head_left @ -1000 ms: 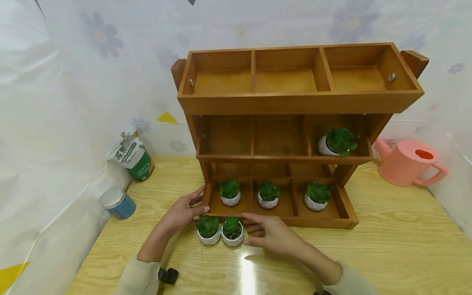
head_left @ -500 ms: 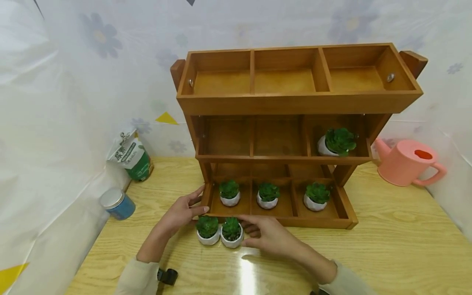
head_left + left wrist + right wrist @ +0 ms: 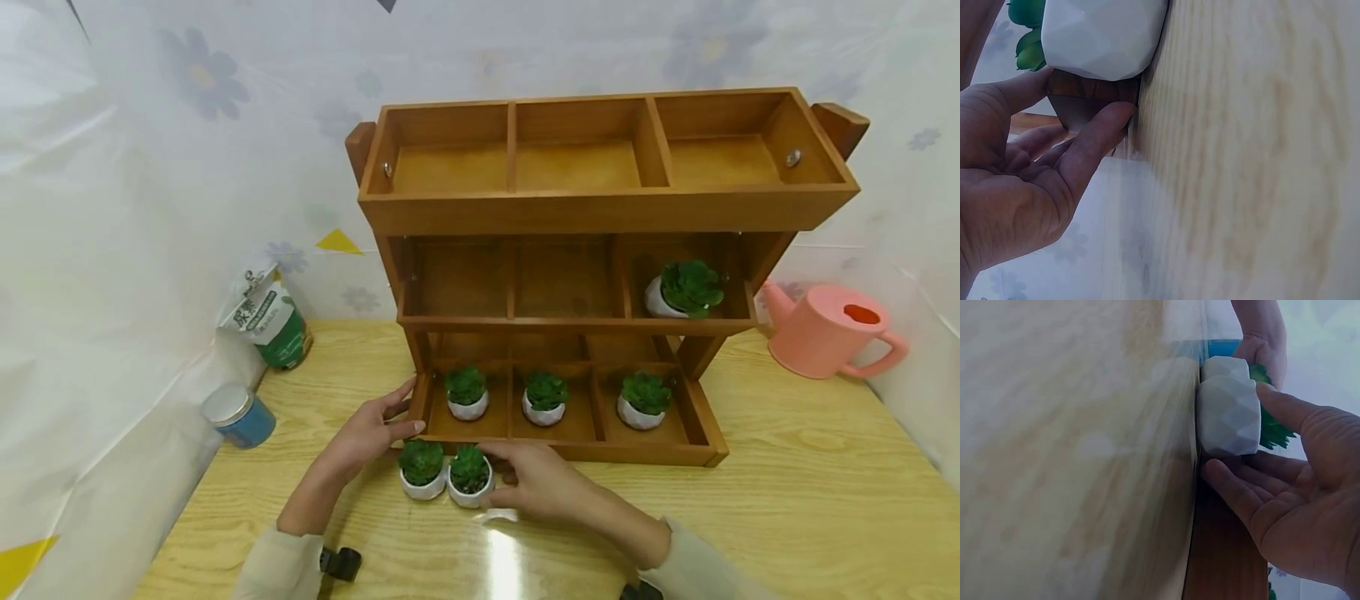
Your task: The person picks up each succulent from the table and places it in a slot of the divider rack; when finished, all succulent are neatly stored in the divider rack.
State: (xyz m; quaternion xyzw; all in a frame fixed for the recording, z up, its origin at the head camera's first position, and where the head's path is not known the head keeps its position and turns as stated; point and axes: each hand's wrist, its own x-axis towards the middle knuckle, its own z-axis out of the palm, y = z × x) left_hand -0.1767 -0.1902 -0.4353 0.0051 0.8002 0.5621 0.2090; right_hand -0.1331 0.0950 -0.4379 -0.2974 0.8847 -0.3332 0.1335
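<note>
Two succulents in white faceted pots stand side by side on the table before a three-tier wooden shelf (image 3: pixel 622 452). My right hand (image 3: pixel 540 483) holds the right-hand potted succulent (image 3: pixel 469 497), thumb at its near side and fingers on its shelf side; the right wrist view shows the thumb (image 3: pixel 1285 406) against the rim. The left potted succulent (image 3: pixel 422 490) sits close beside it, apart from both hands. My left hand (image 3: pixel 367 437) grips the shelf's lower left corner, and in the left wrist view thumb and fingers lie about the wooden end (image 3: pixel 1082 103).
Three more potted succulents fill the bottom tier, one (image 3: pixel 467 407) at its left; another (image 3: pixel 686 292) sits in the middle tier's right compartment. A pink watering can (image 3: pixel 817 337) stands right, a blue jar (image 3: pixel 243 421) and a green-white pouch (image 3: pixel 273 329) left.
My right hand has moved slightly left and closed round the right-hand potted succulent, which has shifted a little towards me. My left hand stays at the shelf corner.
</note>
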